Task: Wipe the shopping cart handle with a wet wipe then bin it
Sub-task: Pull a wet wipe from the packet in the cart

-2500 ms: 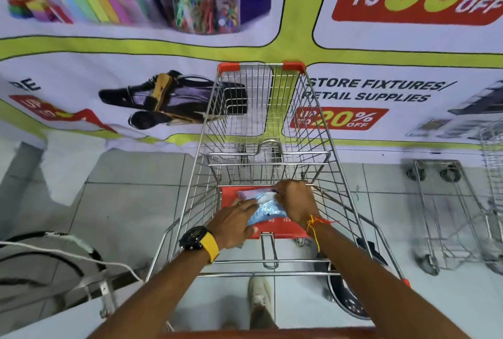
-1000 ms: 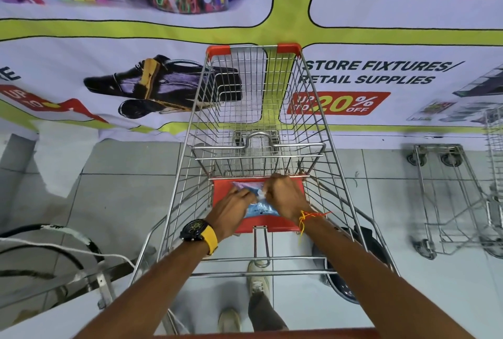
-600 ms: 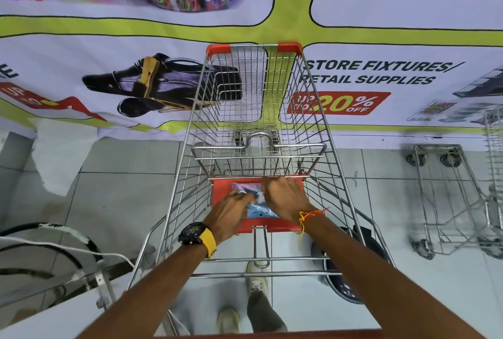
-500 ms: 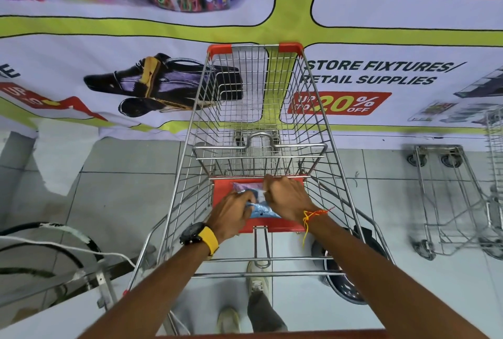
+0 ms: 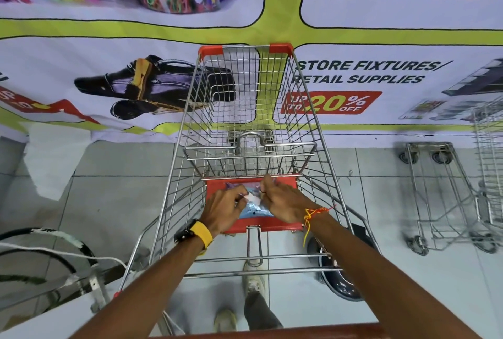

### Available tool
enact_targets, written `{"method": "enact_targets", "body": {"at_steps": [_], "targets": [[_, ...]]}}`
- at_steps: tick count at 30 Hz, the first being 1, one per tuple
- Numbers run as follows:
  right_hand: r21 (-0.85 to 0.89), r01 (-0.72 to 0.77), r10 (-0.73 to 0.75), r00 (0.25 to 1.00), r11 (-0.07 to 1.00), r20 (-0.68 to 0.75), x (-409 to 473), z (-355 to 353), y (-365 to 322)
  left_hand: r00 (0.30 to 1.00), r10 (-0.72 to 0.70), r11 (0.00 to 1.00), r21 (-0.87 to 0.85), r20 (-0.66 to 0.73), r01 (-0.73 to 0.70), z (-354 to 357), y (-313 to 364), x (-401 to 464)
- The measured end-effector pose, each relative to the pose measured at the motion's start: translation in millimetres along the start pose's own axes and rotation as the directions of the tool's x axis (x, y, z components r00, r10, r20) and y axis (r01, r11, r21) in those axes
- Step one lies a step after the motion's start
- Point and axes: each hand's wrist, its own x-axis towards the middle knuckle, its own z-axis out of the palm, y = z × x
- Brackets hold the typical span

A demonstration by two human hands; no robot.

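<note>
Both hands on the wipes pack [image 5: 254, 209]
Left hand [image 5: 224, 209] and right hand [image 5: 284, 204] pinched its white flap on the cart's red seat [image 5: 283, 225]

Grey tiled floor [image 5: 114, 197], sale banner [image 5: 81, 47] behind

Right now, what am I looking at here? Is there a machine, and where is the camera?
No machine: a person works bare-handed, and the one camera sits on their head, looking down. The left hand, with a yellow-strapped watch, and the right hand both hold a blue wet-wipe pack lying on the red child-seat flap of a wire shopping cart. A bit of white wipe shows between the fingers. Another cart stands at the right.
</note>
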Motion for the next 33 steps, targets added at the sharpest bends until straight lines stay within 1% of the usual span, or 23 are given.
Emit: {"method": "enact_targets", "body": {"at_steps": [3,6,9,13,15,17,19,21,23,25,29,32,33], "targets": [[0.027,0.001,-0.002,1.0,1.0,0.022,0.8,-0.1,7.4,1.0,0.017,0.999,-0.051,0.012,-0.016,-10.4,-1.8,-4.9],[-0.001,0.027,-0.027,1.0,1.0,0.009,4.2,4.7,9.5,0.999,0.031,0.992,-0.119,-0.004,-0.032,-18.2,-6.8,-9.8],[-0.064,0.041,-0.041,0.999,0.997,0.004,5.1,7.9,8.1,1.0,-0.003,0.98,-0.198,-0.01,0.001,-26.1,-10.5,-12.5],[-0.132,0.046,-0.045,0.999,0.99,0.009,3.6,10.7,7.4,0.997,-0.025,0.952,-0.305,-0.072,0.002,-37.5,-1.9,-17.3],[-0.134,0.06,-0.057,0.998,0.989,0.022,1.6,10.5,7.6,0.994,-0.039,0.928,-0.373,-0.099,-0.001,-43.5,6.5,-21.0],[-0.088,0.055,-0.055,0.998,0.995,0.007,-1.5,9.2,5.3,0.994,-0.067,0.898,-0.439,-0.091,0.02,-48.8,14.6,-27.2],[-0.026,0.067,-0.068,0.996,0.997,-0.062,-5.6,4.7,-1.9,0.993,-0.084,0.864,-0.502,-0.089,0.028,-53.9,22.0,-33.8],[0.06,0.118,-0.108,0.983,0.991,-0.145,-10.6,1.1,-9.7,0.991,-0.082,0.832,-0.554,-0.102,0.012,-58.1,29.4,-39.6],[0.169,0.177,-0.135,0.963,0.97,-0.231,-27.3,-3.2,-22.7,0.987,-0.094,0.808,-0.589,-0.13,-0.001,-64.0,38.3,-50.2],[0.25,0.238,-0.149,0.933,0.939,-0.328,-42.7,-7.7,-35.7,0.979,-0.136,0.781,-0.624,-0.151,0.012,-68.8,43.1,-57.7],[0.264,0.339,-0.175,0.851,0.903,-0.495,-84.4,-6.7,-63.1,0.975,-0.159,0.725,-0.688,-0.154,0.009,-82.7,55.1,-91.6],[0.29,0.374,-0.16,0.812,0.881,-0.562,-118.9,-2.1,-85.1,0.981,-0.12,0.709,-0.705,-0.154,-0.024,-95.3,66.0,-124.1],[0.319,0.374,-0.136,0.807,0.871,-0.574,-131.7,0.7,-93.7,0.982,-0.102,0.72,-0.693,-0.16,-0.038,-100.8,70.3,-137.6]]}}
